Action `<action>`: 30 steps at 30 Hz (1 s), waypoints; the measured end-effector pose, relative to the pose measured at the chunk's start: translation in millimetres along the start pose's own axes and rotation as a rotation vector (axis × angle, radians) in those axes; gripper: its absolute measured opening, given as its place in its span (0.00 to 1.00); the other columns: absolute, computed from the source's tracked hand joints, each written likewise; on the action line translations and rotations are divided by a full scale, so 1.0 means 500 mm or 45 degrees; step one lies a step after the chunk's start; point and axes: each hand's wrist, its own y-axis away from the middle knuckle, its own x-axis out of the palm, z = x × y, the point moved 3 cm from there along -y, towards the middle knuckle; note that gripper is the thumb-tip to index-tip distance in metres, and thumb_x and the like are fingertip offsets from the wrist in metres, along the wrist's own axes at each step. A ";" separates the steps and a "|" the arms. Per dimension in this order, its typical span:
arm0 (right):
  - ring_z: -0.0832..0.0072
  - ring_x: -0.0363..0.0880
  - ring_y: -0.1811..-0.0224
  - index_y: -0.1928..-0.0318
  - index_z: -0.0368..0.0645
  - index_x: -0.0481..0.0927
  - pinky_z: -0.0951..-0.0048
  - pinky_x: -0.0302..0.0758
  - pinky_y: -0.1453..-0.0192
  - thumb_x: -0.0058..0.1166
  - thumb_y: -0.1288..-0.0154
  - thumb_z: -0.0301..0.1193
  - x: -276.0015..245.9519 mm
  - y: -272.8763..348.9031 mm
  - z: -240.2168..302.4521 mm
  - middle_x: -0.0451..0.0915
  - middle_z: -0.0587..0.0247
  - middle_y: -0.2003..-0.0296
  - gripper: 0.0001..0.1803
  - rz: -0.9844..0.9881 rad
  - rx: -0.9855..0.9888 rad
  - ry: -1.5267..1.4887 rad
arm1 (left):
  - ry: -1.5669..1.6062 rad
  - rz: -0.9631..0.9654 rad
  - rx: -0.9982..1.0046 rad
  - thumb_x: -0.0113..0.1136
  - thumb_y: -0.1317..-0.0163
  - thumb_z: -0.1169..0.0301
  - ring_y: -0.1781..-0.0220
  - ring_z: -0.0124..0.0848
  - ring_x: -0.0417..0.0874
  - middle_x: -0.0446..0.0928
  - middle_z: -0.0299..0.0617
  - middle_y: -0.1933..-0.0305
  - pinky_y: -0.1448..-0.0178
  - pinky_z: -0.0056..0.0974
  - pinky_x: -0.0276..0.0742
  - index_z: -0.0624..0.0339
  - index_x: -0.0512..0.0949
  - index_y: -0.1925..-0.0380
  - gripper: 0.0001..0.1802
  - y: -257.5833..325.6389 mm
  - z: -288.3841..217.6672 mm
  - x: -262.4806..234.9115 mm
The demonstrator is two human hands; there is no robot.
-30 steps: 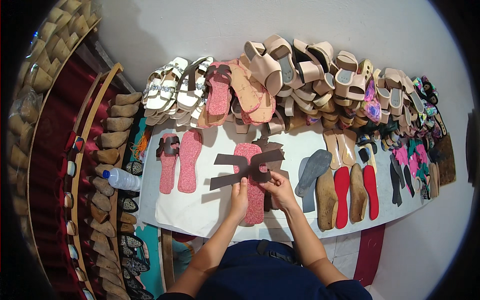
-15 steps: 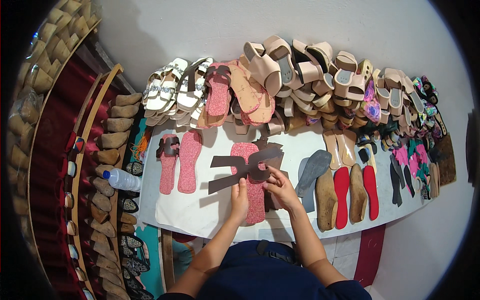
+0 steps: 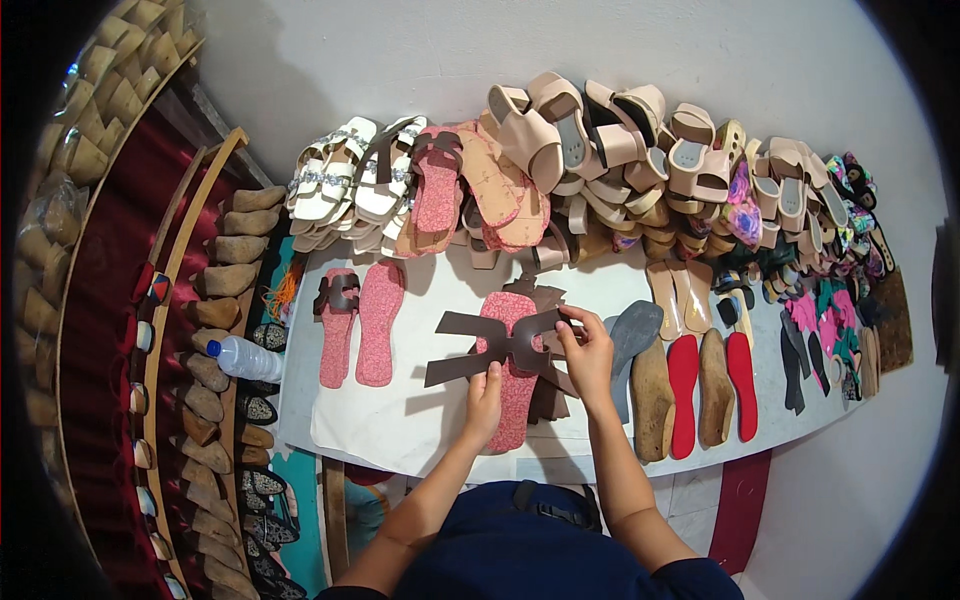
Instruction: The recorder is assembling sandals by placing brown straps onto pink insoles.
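Brown strap piece (image 3: 500, 345) pinched by right hand (image 3: 588, 352).

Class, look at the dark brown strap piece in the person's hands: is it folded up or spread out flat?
Spread out. The dark brown strap piece lies open across the pink insole, its arms fanned apart, pinned by the left hand and right hand.

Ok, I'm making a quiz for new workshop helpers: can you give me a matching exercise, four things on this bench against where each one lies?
Things:
1. dark strap piece
2. water bottle
3. red soles
4. white sandals

Places:
A. right of the hands, among wooden lasts
B. back left, against the wall
C. off the bench's left edge
D. held by both hands over a pink sole

Pairs: 1-D, 2-C, 3-A, 4-B
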 end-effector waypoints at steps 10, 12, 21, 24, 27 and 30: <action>0.83 0.73 0.70 0.61 0.33 0.74 0.83 0.69 0.65 0.47 0.43 0.26 0.030 0.008 -0.039 0.77 0.64 0.71 0.11 0.262 0.312 -0.396 | 0.107 0.022 -0.006 0.35 0.36 0.62 0.49 0.26 0.62 0.65 0.41 0.52 0.44 0.31 0.55 0.69 0.61 0.50 0.21 0.000 0.003 0.005; 0.83 0.72 0.70 0.59 0.32 0.73 0.83 0.69 0.65 0.46 0.42 0.26 0.035 0.012 -0.036 0.77 0.64 0.70 0.12 0.332 0.366 -0.514 | 0.123 0.042 0.004 0.36 0.36 0.62 0.49 0.26 0.62 0.65 0.42 0.52 0.45 0.31 0.56 0.69 0.61 0.50 0.22 -0.001 0.002 0.007; 0.86 0.68 0.68 0.53 0.36 0.69 0.85 0.63 0.62 0.45 0.42 0.29 0.036 0.016 -0.005 0.73 0.70 0.67 0.17 0.456 0.448 -0.817 | 0.105 0.065 -0.042 0.36 0.36 0.62 0.50 0.25 0.63 0.64 0.40 0.51 0.45 0.30 0.56 0.68 0.60 0.49 0.22 -0.006 0.014 0.003; 0.84 0.69 0.64 0.50 0.33 0.67 0.82 0.66 0.57 0.45 0.42 0.27 0.034 0.016 -0.001 0.73 0.67 0.64 0.19 0.488 0.441 -0.672 | 0.137 0.064 -0.059 0.36 0.36 0.62 0.49 0.25 0.62 0.64 0.40 0.51 0.45 0.30 0.56 0.68 0.60 0.49 0.22 -0.006 0.015 0.004; 0.78 0.68 0.54 0.46 0.35 0.61 0.78 0.64 0.50 0.47 0.44 0.27 0.033 0.020 -0.002 0.70 0.60 0.55 0.24 0.576 0.399 -0.647 | 0.292 0.002 -0.127 0.37 0.36 0.62 0.48 0.24 0.62 0.64 0.40 0.50 0.44 0.30 0.56 0.66 0.60 0.49 0.21 -0.003 0.018 -0.001; 0.73 0.63 0.47 0.41 0.39 0.55 0.75 0.60 0.46 0.52 0.48 0.30 0.029 0.040 0.000 0.64 0.58 0.49 0.33 0.650 0.158 -0.607 | 0.444 -0.088 -0.152 0.37 0.36 0.63 0.47 0.25 0.62 0.64 0.40 0.49 0.42 0.31 0.54 0.65 0.59 0.48 0.21 -0.005 -0.001 -0.002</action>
